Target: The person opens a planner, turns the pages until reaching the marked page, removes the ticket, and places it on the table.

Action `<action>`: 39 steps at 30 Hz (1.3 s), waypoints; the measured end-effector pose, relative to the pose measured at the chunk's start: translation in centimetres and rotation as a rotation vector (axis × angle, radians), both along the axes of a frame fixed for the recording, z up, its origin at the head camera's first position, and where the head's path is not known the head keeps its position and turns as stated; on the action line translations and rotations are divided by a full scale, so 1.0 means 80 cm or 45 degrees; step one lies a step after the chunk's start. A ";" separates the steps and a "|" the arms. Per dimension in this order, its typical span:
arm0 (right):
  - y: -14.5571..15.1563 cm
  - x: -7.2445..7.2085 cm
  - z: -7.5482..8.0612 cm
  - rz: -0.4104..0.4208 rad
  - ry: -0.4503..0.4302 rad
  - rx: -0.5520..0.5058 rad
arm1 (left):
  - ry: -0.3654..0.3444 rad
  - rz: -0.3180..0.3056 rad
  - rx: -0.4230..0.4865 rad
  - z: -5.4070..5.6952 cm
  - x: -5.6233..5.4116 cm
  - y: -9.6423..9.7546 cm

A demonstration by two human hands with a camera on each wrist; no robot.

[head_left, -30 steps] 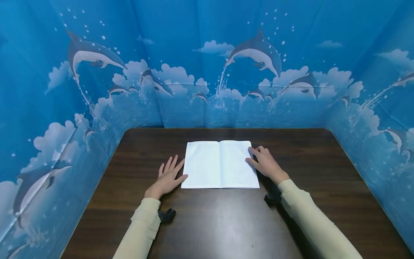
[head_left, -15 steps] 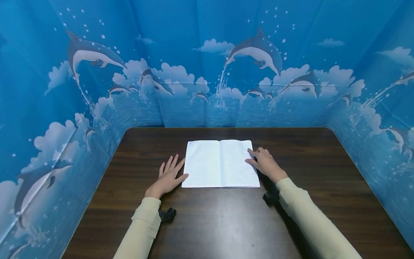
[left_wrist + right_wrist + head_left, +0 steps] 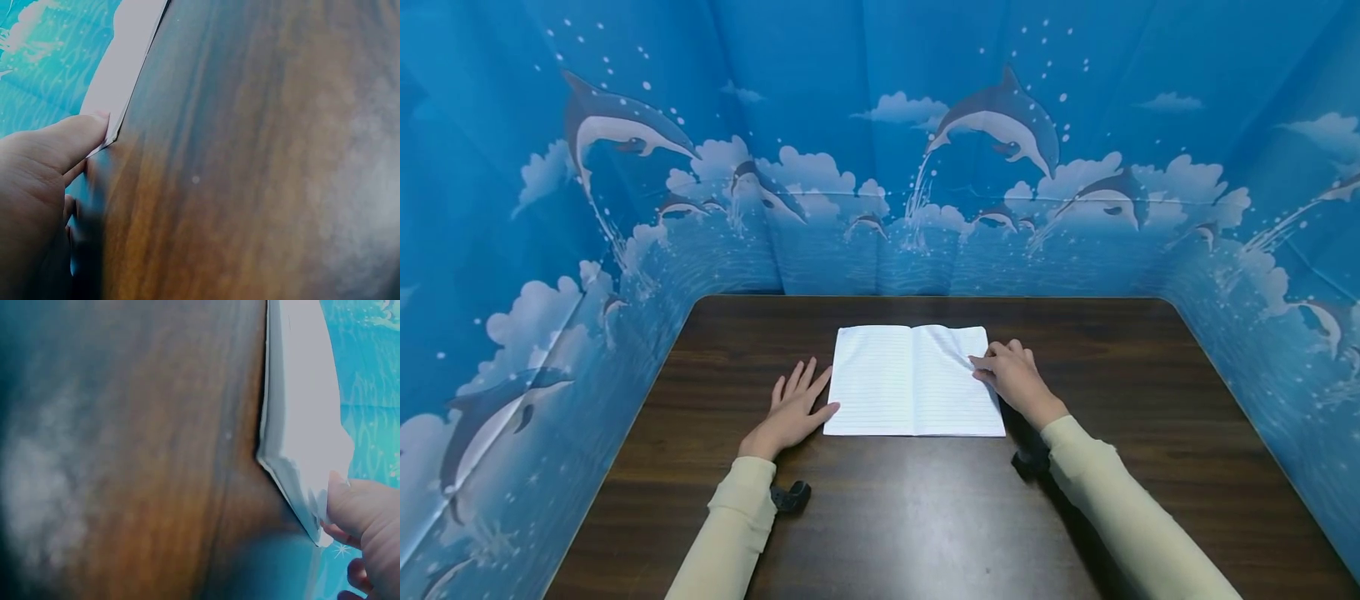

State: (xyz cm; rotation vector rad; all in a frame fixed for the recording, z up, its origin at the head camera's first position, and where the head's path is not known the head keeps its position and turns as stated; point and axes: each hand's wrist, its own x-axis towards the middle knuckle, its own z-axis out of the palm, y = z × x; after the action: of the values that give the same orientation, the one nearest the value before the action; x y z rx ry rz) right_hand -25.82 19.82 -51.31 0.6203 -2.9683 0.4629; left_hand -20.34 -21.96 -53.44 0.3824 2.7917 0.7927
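An open notebook with lined white pages lies flat on the brown table, its fold running away from me. My left hand rests beside its left edge with fingers spread, the thumb on the page's near corner. At the right edge my right hand pinches the right page between thumb and forefinger, its other fingers curled. The pinched paper bulges and creases toward the upper right corner in the head view.
The dark wood table reaches a blue curtain printed with dolphins at the back and sides. A black wrist camera sits under the left sleeve, and another under the right.
My right thumb and forefinger have drawn together on the right page, which now wrinkles near its upper right. The left hand has stayed in place beside the notebook.
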 end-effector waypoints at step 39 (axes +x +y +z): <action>-0.024 0.057 0.031 -0.031 -0.819 -1.263 | -0.025 -0.002 -0.076 -0.001 -0.005 0.000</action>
State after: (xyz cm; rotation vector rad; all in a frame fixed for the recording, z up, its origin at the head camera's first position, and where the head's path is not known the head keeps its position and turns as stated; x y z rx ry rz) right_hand -21.23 17.87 -48.80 0.3297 -2.6292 2.2494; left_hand -20.74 -21.97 -53.51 0.3640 2.7889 0.7066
